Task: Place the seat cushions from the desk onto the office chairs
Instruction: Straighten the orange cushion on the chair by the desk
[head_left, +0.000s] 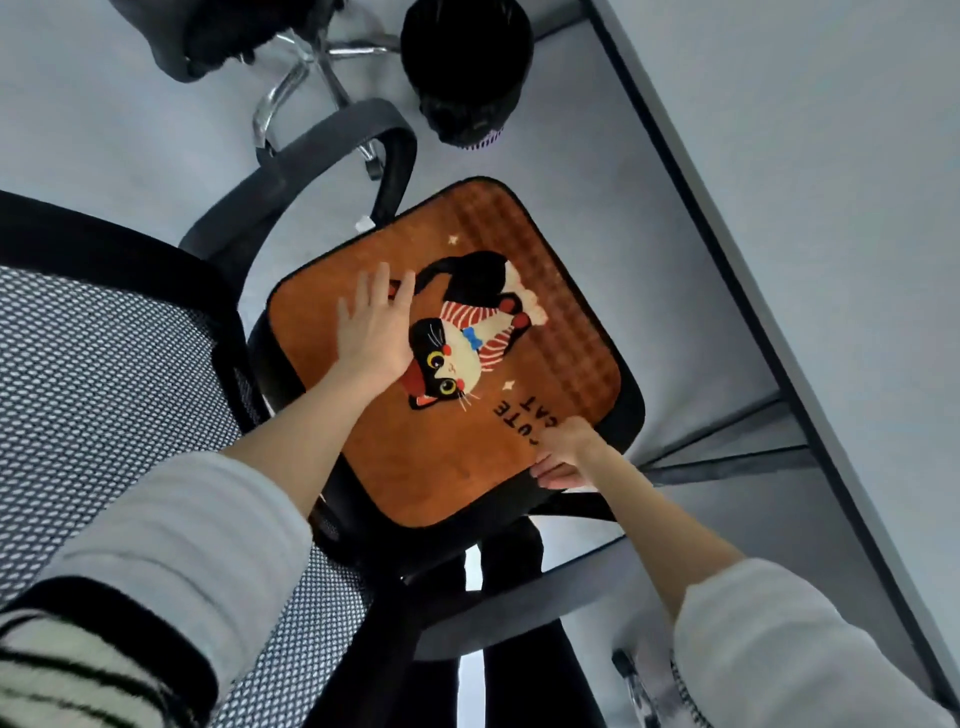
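An orange seat cushion (436, 457) with a black-and-white cat picture lies flat on the black seat of the office chair (631, 410) in the middle of the view. My left hand (376, 325) presses flat on the cushion's left part, fingers straight and spread. My right hand (563, 457) pinches the cushion's near right edge, fingers curled over it with the thumb underneath. The chair's mesh backrest (104, 415) fills the left foreground, and its armrest (332, 140) curves over the far side.
The grey desk (831, 182) runs along the right side with a dark edge. A black waste bin (467, 67) stands on the floor beyond the chair. A second office chair (234, 36) with a chrome base sits at the top left.
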